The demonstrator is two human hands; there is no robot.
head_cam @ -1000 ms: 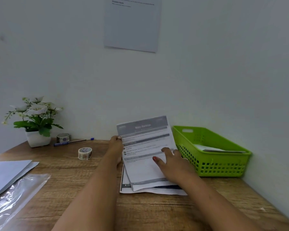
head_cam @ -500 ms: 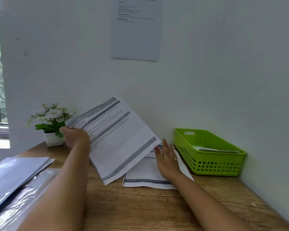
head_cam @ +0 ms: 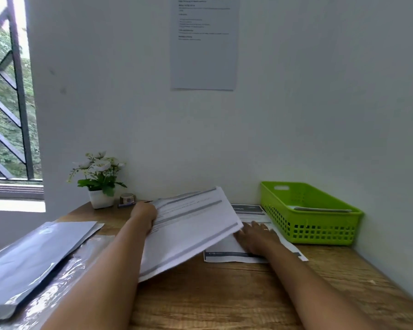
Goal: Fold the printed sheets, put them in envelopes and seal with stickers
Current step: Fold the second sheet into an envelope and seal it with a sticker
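Your left hand [head_cam: 143, 216] pinches the far-left edge of a white printed sheet with grey bands across it [head_cam: 191, 231], and that is the relation your next move turns on: the sheet hangs off this hand toward the right and toward you, its long axis running on a slant from the far right corner down to the near left, its near corner low over the wooden desk [head_cam: 224, 296] and its right edge lying over the fingers of your right hand [head_cam: 255, 236]. So the left hand is the one that carries it; the right hand lies flat and open, palm down, on the remaining stack of printed white sheets [head_cam: 236, 254] just beside the green perforated plastic basket [head_cam: 320, 229]. The lifted sheet looks flat and unfolded, slightly bowed, with no crease visible, so I judge folding has not begun. To your left lie the pale grey envelopes [head_cam: 36, 256], well apart from the sheet, and a small sticker roll [head_cam: 127, 199] stands near the white potted flowers [head_cam: 98, 179].
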